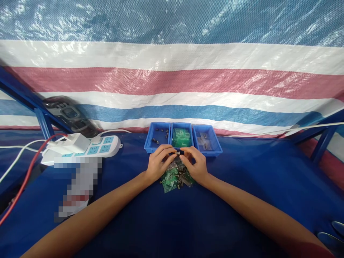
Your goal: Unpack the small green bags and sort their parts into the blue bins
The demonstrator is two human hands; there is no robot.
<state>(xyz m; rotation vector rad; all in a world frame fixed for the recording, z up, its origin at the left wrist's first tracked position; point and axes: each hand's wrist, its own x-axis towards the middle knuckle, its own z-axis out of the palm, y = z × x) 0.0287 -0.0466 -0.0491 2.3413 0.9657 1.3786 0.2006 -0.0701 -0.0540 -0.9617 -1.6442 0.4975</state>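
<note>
Between the fingertips of my left hand (159, 163) and my right hand (196, 165) is a small dark-and-silver cylindrical part (178, 153). Both hands pinch it, one from each side, and its exact kind is too small to tell. Right below them lies a pile of green-and-clear plastic packets (170, 180) mixed with small metal pieces (180, 175). Behind my hands stand three blue trays in a row. Several small dark pieces lie in the left tray (147, 145), green packets in the middle tray (181, 125), and clear packets in the right tray (218, 144).
A white power strip (114, 147) with plugged-in adapters and a red cable (29, 172) sits at the left. Near it are a dark clear-bodied object (71, 114) and a blurred-out packet (80, 186). Striped sheeting (172, 80) hangs behind the blue table (166, 229).
</note>
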